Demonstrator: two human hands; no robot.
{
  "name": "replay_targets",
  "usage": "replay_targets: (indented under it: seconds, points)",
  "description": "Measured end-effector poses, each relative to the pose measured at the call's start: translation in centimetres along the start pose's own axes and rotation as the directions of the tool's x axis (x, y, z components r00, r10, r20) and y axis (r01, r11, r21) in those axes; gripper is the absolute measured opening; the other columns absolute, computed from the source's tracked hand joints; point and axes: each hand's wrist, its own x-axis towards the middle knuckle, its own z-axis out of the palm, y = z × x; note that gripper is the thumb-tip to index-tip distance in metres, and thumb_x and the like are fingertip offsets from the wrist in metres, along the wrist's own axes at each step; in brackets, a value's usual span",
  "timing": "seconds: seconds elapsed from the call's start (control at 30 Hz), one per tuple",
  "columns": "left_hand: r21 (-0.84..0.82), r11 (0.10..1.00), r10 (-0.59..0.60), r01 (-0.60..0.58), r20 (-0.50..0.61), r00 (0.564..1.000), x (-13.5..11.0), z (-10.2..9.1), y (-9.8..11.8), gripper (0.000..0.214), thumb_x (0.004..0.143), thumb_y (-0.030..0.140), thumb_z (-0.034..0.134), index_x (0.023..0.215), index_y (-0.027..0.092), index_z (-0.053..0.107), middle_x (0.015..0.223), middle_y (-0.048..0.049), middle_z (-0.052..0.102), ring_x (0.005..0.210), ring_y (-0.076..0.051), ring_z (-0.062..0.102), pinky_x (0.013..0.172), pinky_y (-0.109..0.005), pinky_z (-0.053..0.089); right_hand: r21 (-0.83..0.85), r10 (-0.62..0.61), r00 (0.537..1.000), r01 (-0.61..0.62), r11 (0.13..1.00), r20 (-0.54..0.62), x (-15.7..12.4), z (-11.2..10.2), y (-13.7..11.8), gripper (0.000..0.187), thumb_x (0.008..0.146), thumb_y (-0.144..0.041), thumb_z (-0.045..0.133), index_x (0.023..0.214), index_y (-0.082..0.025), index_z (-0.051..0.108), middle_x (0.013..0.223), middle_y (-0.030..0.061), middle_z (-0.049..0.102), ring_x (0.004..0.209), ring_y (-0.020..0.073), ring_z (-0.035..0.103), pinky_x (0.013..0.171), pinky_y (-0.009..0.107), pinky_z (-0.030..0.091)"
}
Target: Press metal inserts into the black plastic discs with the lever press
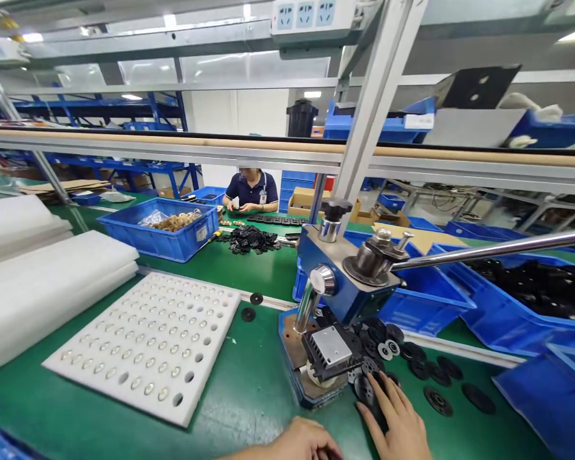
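My right hand (397, 418) reaches into a pile of black discs (376, 331). Its fingers are stretched and apart, with the tips touching a black disc (363, 388) at the pile's near edge. At the bottom edge, my left hand (304, 441) is curled and partly cut off; whatever its fingers hold, if anything, is hidden. Ahead of both hands stands a blue hand press (347, 275) with a long metal lever (498, 248). A silver, finned block (331, 345) sits under its head, above a white round piece (319, 378) on the base.
A white foam tray (206, 358) with rows of small round metal parts lies left. Blue bins (508, 319) stand right, another blue bin (158, 246) back left. White foam sheets (52, 275) are stacked left. A co-worker (253, 188) sits across the bench, beyond black parts (252, 239).
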Motion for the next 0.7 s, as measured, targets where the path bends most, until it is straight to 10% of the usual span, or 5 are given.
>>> replay_targets:
  seconds: [0.47, 0.7]
  points:
    - [0.132, 0.985, 0.116, -0.111, -0.037, 0.993, -2.4, -1.2, 4.7, 0.045, 0.079, 0.054, 0.073, 0.102, 0.016, 0.078, 0.081, -0.0097, 0.074, 0.065, -0.017, 0.068, 0.062, -0.025, 0.055, 0.098, 0.0, 0.994, 0.011, 0.995, -0.105, 0.0, 0.7, 0.3, 0.057, 0.097, -0.055, 0.03, 0.105, -0.023, 0.076, 0.109, 0.0083, 0.074, 0.112, 0.0312, 0.063, 0.08, 0.043, 0.051]
    - [0.483, 0.871, 0.269, -0.09, -0.316, 0.91, -6.2, -10.9, 9.8, 0.031, 0.084, 0.043, 0.07, 0.11, 0.024, 0.073, 0.106, -0.0111, 0.073, 0.102, -0.026, 0.066, 0.094, -0.038, 0.052, 0.187, 0.092, 0.988, -0.068, 0.98, -0.121, 0.0, 0.5, 0.2, 0.058, 0.099, -0.055, 0.029, 0.102, -0.019, 0.074, 0.102, 0.0117, 0.073, 0.101, 0.0288, 0.066, 0.082, 0.042, 0.048]
